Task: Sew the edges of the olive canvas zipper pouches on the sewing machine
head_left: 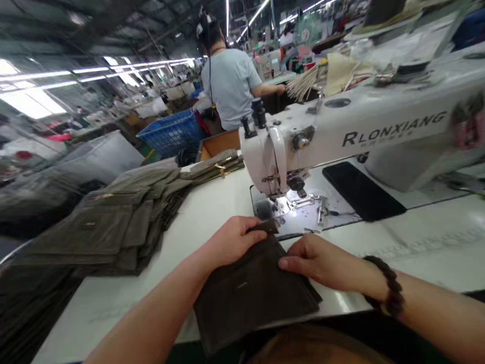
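Observation:
A dark brown fabric panel [250,296] lies on the white sewing table [204,217] in front of me. My left hand [233,240] pinches its far left corner, fingers closed on the cloth, close to the needle of the white sewing machine [364,129]. My right hand [322,260], with a dark bead bracelet on the wrist, presses down on the panel's right edge with fingers curled over it. The panel's far tip sits just short of the lit needle plate [299,207].
A tall stack of olive-grey sewn pieces [117,222] fills the table's left side. A black flat pad [361,191] lies under the machine arm. Behind stand a blue plastic crate [172,132] and a person in a light shirt [231,86] at another station.

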`<action>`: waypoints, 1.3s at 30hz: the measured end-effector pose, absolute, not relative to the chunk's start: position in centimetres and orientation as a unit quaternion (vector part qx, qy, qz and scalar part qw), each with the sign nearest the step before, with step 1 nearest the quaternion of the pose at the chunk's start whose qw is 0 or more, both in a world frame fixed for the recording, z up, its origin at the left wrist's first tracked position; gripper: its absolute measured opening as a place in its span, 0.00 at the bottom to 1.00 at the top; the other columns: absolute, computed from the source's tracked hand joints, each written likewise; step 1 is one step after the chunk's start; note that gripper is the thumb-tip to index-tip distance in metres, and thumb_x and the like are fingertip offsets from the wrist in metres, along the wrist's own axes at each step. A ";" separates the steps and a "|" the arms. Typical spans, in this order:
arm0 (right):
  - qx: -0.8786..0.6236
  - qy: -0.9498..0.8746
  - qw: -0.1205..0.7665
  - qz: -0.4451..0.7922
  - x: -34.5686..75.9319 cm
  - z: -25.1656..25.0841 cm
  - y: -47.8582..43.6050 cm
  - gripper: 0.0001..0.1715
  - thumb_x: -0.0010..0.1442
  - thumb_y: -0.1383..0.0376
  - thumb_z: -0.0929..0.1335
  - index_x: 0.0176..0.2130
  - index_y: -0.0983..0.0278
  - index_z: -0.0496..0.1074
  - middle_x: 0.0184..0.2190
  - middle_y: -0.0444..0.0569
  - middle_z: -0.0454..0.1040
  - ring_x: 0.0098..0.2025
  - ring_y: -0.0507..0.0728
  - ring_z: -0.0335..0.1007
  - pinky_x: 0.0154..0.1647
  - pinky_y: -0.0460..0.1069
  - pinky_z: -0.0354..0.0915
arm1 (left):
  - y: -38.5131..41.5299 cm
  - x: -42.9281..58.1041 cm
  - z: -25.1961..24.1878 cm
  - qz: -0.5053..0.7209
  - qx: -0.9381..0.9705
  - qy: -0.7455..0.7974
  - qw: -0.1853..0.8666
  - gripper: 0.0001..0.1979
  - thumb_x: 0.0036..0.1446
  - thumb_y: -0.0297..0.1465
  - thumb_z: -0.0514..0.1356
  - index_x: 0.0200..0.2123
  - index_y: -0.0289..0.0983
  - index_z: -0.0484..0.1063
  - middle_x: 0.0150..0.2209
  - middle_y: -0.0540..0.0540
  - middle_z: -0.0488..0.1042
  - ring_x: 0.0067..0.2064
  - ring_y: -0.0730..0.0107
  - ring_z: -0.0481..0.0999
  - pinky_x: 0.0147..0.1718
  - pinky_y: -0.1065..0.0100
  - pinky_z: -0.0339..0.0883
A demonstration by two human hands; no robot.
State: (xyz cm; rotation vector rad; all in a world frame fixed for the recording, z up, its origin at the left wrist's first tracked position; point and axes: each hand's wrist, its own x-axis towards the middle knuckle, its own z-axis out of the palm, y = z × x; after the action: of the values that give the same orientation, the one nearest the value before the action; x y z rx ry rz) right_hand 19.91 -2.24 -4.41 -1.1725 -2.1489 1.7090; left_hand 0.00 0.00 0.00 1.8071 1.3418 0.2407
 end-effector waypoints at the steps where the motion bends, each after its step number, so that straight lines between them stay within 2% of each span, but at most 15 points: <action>1: -0.373 -0.711 0.091 0.590 20.1 -3.7 -1.9 0.22 0.58 0.55 0.59 0.21 0.67 0.61 0.17 0.41 0.58 0.20 0.48 0.56 0.19 0.43 0.52 | 0.1 -0.3 0.1 0.094 0.724 0.530 0.432 0.08 0.52 0.31 0.53 0.27 0.34 0.69 0.26 0.52 0.68 0.29 0.73 0.65 0.29 0.74 0.58; 4: -0.298 -0.765 0.114 0.560 20.7 -2.1 -1.0 0.11 0.59 0.68 0.57 0.34 0.67 0.66 0.27 0.44 0.67 0.29 0.49 0.64 0.30 0.43 0.59 | 0.5 -0.8 0.2 0.088 0.730 0.515 0.440 0.09 0.52 0.31 0.52 0.28 0.34 0.69 0.26 0.53 0.69 0.29 0.73 0.65 0.31 0.74 0.59; 6: -0.219 -0.857 0.113 0.453 20.9 -1.8 -0.5 0.16 0.57 0.74 0.57 0.43 0.66 0.65 0.34 0.47 0.69 0.35 0.50 0.64 0.35 0.45 0.59 | 0.8 -0.9 -0.1 0.085 0.737 0.512 0.434 0.09 0.52 0.32 0.52 0.28 0.34 0.70 0.25 0.53 0.69 0.29 0.73 0.66 0.31 0.73 0.59; 8: -0.135 -0.944 0.102 0.285 20.9 -2.2 -0.1 0.19 0.57 0.75 0.56 0.48 0.66 0.63 0.34 0.49 0.68 0.34 0.53 0.62 0.34 0.47 0.59 | 1.1 -0.8 -0.7 0.086 0.743 0.513 0.420 0.10 0.52 0.33 0.52 0.28 0.34 0.70 0.25 0.52 0.69 0.29 0.72 0.66 0.30 0.73 0.59; 9: -0.099 -0.969 0.097 0.203 20.8 -2.5 0.0 0.17 0.58 0.74 0.56 0.46 0.67 0.64 0.31 0.50 0.68 0.32 0.54 0.61 0.32 0.48 0.58 | 1.3 -0.8 -1.0 0.086 0.747 0.514 0.414 0.10 0.52 0.34 0.52 0.28 0.34 0.70 0.26 0.52 0.69 0.29 0.72 0.66 0.30 0.73 0.59; 11: -0.056 -0.990 0.105 0.077 20.6 -3.0 0.2 0.14 0.59 0.72 0.56 0.34 0.68 0.69 0.25 0.49 0.66 0.27 0.54 0.58 0.27 0.49 0.56 | 1.7 -0.6 -1.3 0.082 0.754 0.512 0.404 0.11 0.53 0.35 0.52 0.29 0.35 0.70 0.27 0.51 0.70 0.30 0.71 0.67 0.30 0.73 0.59; 13: -0.047 -0.988 0.141 0.029 20.5 -3.3 0.2 0.15 0.58 0.72 0.57 0.25 0.67 0.67 0.24 0.49 0.65 0.24 0.53 0.56 0.25 0.50 0.55 | 2.0 -0.4 -1.4 0.070 0.763 0.507 0.395 0.11 0.54 0.35 0.52 0.30 0.35 0.70 0.28 0.51 0.71 0.32 0.70 0.68 0.31 0.73 0.59; 14: -0.052 -0.985 0.162 0.026 20.5 -3.4 0.3 0.14 0.57 0.72 0.57 0.27 0.68 0.67 0.25 0.49 0.65 0.25 0.53 0.56 0.25 0.50 0.55 | 2.2 -0.3 -1.4 0.063 0.767 0.505 0.390 0.11 0.54 0.34 0.52 0.31 0.35 0.70 0.28 0.50 0.71 0.32 0.69 0.68 0.31 0.73 0.59; 16: -0.073 -0.980 0.182 0.043 20.6 -3.4 0.4 0.13 0.57 0.72 0.57 0.37 0.71 0.67 0.28 0.51 0.66 0.26 0.54 0.57 0.26 0.49 0.57 | 2.6 -0.2 -1.3 0.053 0.775 0.503 0.379 0.11 0.54 0.34 0.51 0.31 0.35 0.70 0.29 0.50 0.72 0.32 0.69 0.69 0.31 0.72 0.59; 18: -0.080 -0.979 0.174 0.072 20.8 -3.5 0.7 0.17 0.57 0.71 0.56 0.46 0.75 0.63 0.31 0.53 0.68 0.29 0.54 0.60 0.28 0.49 0.60 | 2.9 -0.2 -1.2 0.044 0.779 0.503 0.371 0.11 0.54 0.34 0.51 0.31 0.35 0.70 0.29 0.50 0.72 0.32 0.68 0.69 0.31 0.72 0.60; 20: -0.074 -0.979 0.165 0.096 21.1 -3.7 0.9 0.19 0.59 0.70 0.56 0.48 0.76 0.61 0.34 0.56 0.68 0.34 0.55 0.62 0.32 0.48 0.61 | 3.2 -0.2 -1.3 0.035 0.782 0.502 0.369 0.12 0.54 0.35 0.51 0.32 0.35 0.71 0.31 0.49 0.73 0.33 0.67 0.70 0.31 0.72 0.60; 23: -0.070 -0.973 0.186 0.115 21.3 -4.2 1.1 0.19 0.60 0.70 0.53 0.47 0.77 0.61 0.35 0.58 0.69 0.36 0.55 0.64 0.34 0.48 0.63 | 3.5 -0.2 -1.5 0.016 0.783 0.497 0.374 0.13 0.54 0.36 0.52 0.33 0.35 0.71 0.31 0.49 0.73 0.34 0.67 0.70 0.31 0.72 0.60; 28: -0.053 -0.966 0.232 0.098 21.5 -4.6 1.3 0.18 0.60 0.72 0.53 0.43 0.80 0.64 0.35 0.59 0.70 0.35 0.56 0.65 0.33 0.49 0.64 | 3.9 0.0 -1.4 0.007 0.768 0.505 0.394 0.13 0.53 0.37 0.52 0.33 0.35 0.71 0.31 0.50 0.74 0.34 0.67 0.70 0.31 0.72 0.60; 35: -0.040 -0.972 0.222 0.067 21.4 -5.0 1.6 0.21 0.61 0.73 0.53 0.33 0.74 0.70 0.38 0.56 0.70 0.33 0.55 0.64 0.31 0.49 0.64 | 4.0 -0.2 -2.1 0.038 0.690 0.532 0.489 0.18 0.54 0.42 0.50 0.31 0.33 0.70 0.28 0.50 0.71 0.30 0.69 0.68 0.27 0.72 0.60; 39: -0.015 -0.976 0.209 0.059 21.5 -4.9 1.8 0.24 0.61 0.72 0.52 0.28 0.71 0.71 0.43 0.56 0.69 0.34 0.55 0.63 0.32 0.49 0.64 | 4.0 -0.2 -2.6 0.050 0.688 0.536 0.488 0.16 0.53 0.40 0.51 0.29 0.34 0.69 0.25 0.51 0.68 0.28 0.71 0.66 0.26 0.73 0.58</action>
State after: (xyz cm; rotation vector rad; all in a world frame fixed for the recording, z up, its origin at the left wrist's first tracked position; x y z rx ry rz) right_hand 21.51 1.85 -4.89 -0.0404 -2.7143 0.1650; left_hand -0.25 4.04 -2.55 1.6720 1.3025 0.1207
